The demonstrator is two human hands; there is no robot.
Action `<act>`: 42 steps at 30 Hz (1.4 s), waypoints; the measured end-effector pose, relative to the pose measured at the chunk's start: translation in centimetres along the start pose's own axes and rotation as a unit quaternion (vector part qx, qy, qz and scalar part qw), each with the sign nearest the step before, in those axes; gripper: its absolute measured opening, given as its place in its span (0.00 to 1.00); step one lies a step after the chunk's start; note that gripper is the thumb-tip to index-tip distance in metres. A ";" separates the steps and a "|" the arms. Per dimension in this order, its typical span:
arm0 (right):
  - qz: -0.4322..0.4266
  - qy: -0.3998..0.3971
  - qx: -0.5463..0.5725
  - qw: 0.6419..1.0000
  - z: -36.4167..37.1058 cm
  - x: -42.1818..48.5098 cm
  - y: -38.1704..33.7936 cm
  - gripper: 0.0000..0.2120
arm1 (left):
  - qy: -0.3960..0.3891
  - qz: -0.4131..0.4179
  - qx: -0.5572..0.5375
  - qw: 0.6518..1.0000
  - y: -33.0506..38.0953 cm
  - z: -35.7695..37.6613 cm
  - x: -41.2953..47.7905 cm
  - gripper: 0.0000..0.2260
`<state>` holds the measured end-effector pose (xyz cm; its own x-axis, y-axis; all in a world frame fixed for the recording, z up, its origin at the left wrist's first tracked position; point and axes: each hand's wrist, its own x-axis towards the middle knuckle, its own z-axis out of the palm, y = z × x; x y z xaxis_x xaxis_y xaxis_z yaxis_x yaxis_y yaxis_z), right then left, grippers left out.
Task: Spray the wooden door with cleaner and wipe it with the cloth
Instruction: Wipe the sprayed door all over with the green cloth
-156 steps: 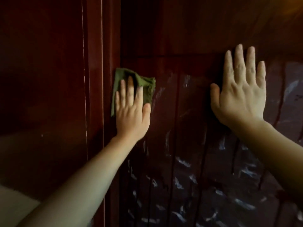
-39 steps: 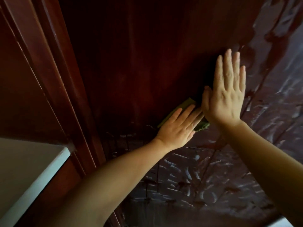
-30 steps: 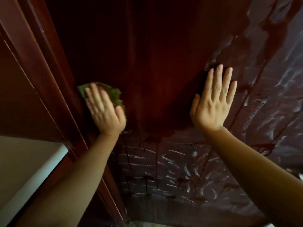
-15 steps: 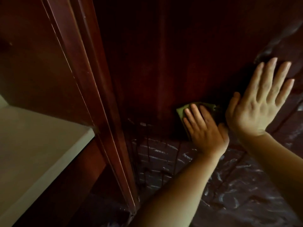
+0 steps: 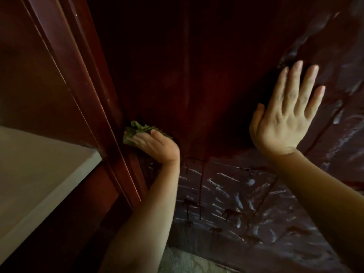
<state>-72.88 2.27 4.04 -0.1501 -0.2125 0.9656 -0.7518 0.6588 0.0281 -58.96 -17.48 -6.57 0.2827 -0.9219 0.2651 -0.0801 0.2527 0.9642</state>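
Green cloth (image 5: 137, 129) pressed to door (image 5: 197, 81) w/ left hand (image 5: 158, 147); right hand (image 5: 283, 123) flat.

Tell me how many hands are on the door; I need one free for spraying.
2. The left hand presses the green cloth to the door near its frame; the right hand lies flat on the door, farther right.

Cloth (image 5: 137, 131) on door (image 5: 197, 85), frame (image 5: 82, 75) left of it.
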 end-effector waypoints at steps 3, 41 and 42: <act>0.002 -0.011 0.004 1.000 -0.2 0.0 -0.2 0.30 | -0.042 0.032 0.044 0.998 3.4 0.9 -5.6 0.37; 0.004 -0.051 0.086 0.995 -2.5 3.2 -1.2 0.31 | -0.126 0.611 0.169 0.763 27.7 -1.0 -3.8 0.31; -0.006 -0.050 0.085 0.995 -2.7 4.9 -1.2 0.32 | -0.100 0.600 0.188 0.771 29.6 -0.5 -3.2 0.32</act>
<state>-70.93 2.39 9.49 -0.1965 -0.2959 0.9348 -0.8503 0.5261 -0.0122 -61.77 -6.87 21.17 -0.3597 -0.1274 0.9243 -0.4519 0.8905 -0.0532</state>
